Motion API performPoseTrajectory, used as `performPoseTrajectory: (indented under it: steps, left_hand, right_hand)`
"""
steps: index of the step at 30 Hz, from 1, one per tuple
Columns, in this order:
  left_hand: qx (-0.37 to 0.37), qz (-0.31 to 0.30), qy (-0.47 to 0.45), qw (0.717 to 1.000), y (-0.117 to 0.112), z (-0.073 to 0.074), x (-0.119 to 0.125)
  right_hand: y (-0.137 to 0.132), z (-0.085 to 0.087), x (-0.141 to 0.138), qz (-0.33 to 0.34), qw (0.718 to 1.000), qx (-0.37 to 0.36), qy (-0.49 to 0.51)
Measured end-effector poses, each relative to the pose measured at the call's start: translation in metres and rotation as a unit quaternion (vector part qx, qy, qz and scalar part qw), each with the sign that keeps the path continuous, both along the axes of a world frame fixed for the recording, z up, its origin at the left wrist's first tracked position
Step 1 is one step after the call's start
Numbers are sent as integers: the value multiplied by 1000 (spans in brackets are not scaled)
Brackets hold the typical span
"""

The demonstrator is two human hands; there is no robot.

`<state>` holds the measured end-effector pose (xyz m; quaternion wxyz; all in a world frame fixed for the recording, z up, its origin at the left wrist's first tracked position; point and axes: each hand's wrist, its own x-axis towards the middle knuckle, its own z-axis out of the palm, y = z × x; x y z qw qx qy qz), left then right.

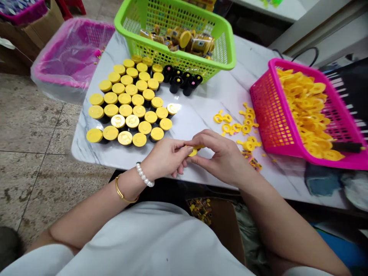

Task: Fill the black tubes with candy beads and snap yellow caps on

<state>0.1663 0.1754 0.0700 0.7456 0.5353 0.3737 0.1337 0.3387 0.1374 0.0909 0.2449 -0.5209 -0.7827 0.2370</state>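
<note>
At the front edge of the table, my left hand (pixel 166 158) pinches a small yellow plastic piece (pixel 193 152) between thumb and fingers. My right hand (pixel 222 155) grips the same piece from the other side with its thumb and fingertips. The fingers cover much of it, so I cannot tell its full shape. Left of my hands stand several rows of black containers with round yellow lids (pixel 125 110). Loose yellow ring-shaped pieces with small tabs (pixel 246 129) lie on the table beyond my right hand.
A green basket (pixel 184 57) of yellow packaged items stands at the back, with several small black cylinders (pixel 176 84) before it. The pink basket (pixel 276 122) at right holds yellow ring pieces. A plastic-lined pink basket (pixel 61 69) sits left of the table (pixel 218 82).
</note>
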Motion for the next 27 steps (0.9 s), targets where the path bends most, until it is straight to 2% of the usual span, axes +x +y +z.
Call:
performPoseTrajectory:
  steps: [3, 6, 8, 11, 13, 16, 19, 24, 27]
  left_hand:
    - [-31, 4, -3, 1000, 4, 0, 3]
    - [-51, -4, 0, 999, 3, 1, 3]
    - [-42, 8, 8, 999, 2, 1, 3]
    - [-10, 43, 14, 999, -1, -1, 4]
    - [-2, 47, 19, 999, -2, -1, 6]
    - [9, 59, 36, 998, -1, 0, 8]
    - [27, 61, 52, 996, 3, 3, 10]
    - [5, 55, 64, 996, 3, 3, 11]
    - [27, 57, 59, 996, 1, -3, 11]
  right_hand:
    - [-3, -4, -1, -20, 1000, 0, 19]
    - [-13, -10, -3, -85, 991, -56, 83]
    - [-21, -15, -6, -159, 965, -113, 177]
    - [-29, -22, -13, -251, 895, -189, 316]
    - [-30, -26, -18, -261, 863, -236, 364]
    - [-26, -31, -22, -241, 838, -272, 407]
    - [-23, -34, -23, -242, 829, -262, 431]
    - [-28, -39, -24, -254, 821, -235, 453]
    - [-28, -41, -22, -285, 780, -214, 514]
